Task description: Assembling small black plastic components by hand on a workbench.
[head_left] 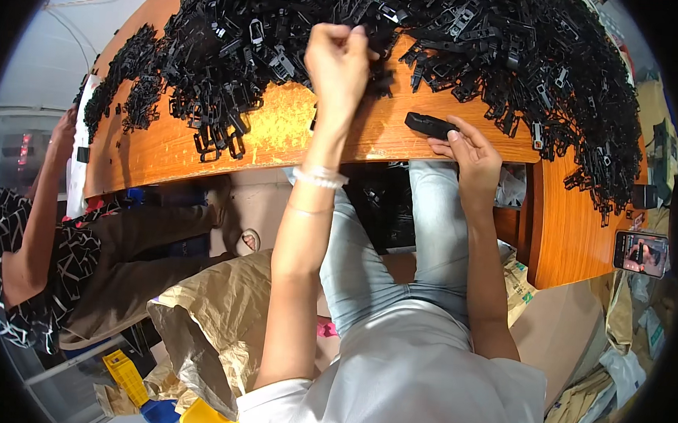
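My right hand [474,153] grips a long black plastic piece [426,124] between thumb and fingers, just above the front edge of the wooden table [387,142]. The piece points to the left, and its far end sticks out past my fingertips. My left hand [338,64] reaches further out, its fingers curled together at the near edge of a big heap of black plastic parts [233,37]. What those fingers hold, if anything, is hidden. A few dark parts [378,85] lie beside that hand.
Another heap of black parts [527,61] spreads along the right side, and a smaller one [136,89] lies at far left. A phone [641,253] stands at the right edge. At left sits another person [42,251]. A brown paper bag [221,312] is beside me.
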`<action>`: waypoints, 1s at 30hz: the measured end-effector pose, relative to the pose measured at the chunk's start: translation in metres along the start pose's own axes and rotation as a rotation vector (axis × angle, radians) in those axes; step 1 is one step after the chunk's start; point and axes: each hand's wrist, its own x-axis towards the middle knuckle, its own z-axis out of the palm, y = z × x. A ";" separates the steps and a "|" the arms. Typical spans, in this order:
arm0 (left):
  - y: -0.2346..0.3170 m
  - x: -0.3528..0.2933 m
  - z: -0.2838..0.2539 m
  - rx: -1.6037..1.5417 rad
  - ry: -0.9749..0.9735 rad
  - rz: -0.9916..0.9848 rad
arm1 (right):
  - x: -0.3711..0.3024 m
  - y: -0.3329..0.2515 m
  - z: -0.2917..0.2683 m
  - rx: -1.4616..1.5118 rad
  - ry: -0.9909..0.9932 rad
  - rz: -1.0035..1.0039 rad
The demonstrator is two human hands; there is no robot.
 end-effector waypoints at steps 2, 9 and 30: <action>0.003 -0.007 -0.018 -0.273 -0.005 -0.089 | 0.002 -0.003 0.001 0.012 -0.004 -0.007; 0.019 -0.067 -0.038 -0.298 -0.310 -0.403 | 0.000 -0.004 0.002 0.156 -0.210 0.030; 0.032 -0.110 -0.058 0.025 -0.554 -0.172 | -0.030 -0.019 0.018 -0.248 -0.252 -0.295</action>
